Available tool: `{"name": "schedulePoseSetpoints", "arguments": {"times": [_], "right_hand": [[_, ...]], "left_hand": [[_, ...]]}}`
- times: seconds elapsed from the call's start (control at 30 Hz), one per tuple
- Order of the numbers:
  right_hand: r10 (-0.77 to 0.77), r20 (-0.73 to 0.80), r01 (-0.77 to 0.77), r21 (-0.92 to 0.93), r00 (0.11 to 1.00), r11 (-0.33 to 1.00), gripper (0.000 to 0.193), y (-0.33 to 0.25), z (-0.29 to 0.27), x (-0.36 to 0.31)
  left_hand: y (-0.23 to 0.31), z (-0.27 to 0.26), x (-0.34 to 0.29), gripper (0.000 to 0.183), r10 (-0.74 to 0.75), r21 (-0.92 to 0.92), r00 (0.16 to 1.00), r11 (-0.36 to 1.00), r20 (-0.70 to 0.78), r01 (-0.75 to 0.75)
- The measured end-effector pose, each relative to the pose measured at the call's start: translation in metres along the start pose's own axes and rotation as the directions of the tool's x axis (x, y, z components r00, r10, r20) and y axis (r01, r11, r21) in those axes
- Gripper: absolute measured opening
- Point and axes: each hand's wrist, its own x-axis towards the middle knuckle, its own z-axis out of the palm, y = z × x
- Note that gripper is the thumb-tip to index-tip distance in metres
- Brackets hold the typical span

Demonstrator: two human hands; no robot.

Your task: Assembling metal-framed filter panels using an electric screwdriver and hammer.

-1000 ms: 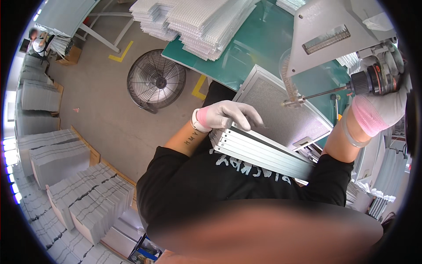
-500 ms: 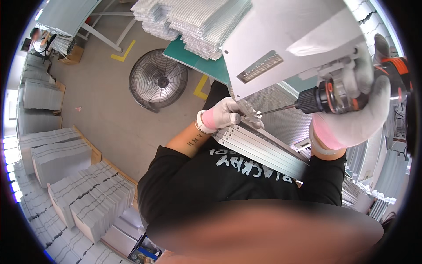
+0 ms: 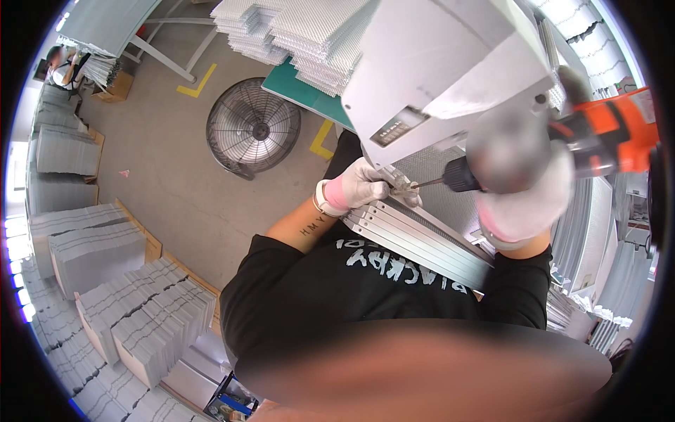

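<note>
two hands, one drill, a stack of frames

two gloved hands are busy at the bench edge. the right hand (image 3: 524, 190) is wrapped tight around an orange cordless drill (image 3: 598, 144), its chuck and bit (image 3: 429, 183) levelled leftward. the left hand (image 3: 358, 186) is pinched closed at the bit's tip, fingers steadying something small there, too small to tell whether it's a screw. both meet at the near corner of a stack of white metal frames (image 3: 415, 243), which lies on the green worktable (image 3: 299, 88) just in front of the person's chest, with a mesh filter panel (image 3: 432, 165) showing above it. a big white sheet-metal piece (image 3: 443, 63) looms over the top, close to the camera.

how far along? my read: the bit is lined up at the corner, not visibly sunk in, so this fastening looks barely begun. piles of corrugated filter panels (image 3: 302, 28) wait on the table, more stacks (image 3: 133, 323) on the floor beside a floor fan (image 3: 253, 130), so plenty appears left.
</note>
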Motion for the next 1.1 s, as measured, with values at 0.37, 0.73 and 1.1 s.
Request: {"name": "schedulePoseSetpoints", "arguments": {"times": [0.37,0.73,1.1], "right_hand": [[0.190,0.190,-0.197,0.017,0.963,0.980,0.055,0.013,-0.006,0.008],[0.004,0.541,0.068,-0.112,0.841,0.991,0.051,0.038,-0.027,0.017],[0.026,0.369,-0.009,-0.048,0.929,0.999,0.040,0.034,-0.018,0.016]], "left_hand": [[-0.006,-0.002,-0.005,0.069,-0.070,-0.010,0.993,0.998,-0.091,0.070],[-0.005,0.006,-0.001,0.068,0.025,0.067,0.988,0.998,-0.152,-0.015],[0.002,0.000,0.003,0.063,0.076,0.199,0.997,0.978,-0.028,-0.068]]}}
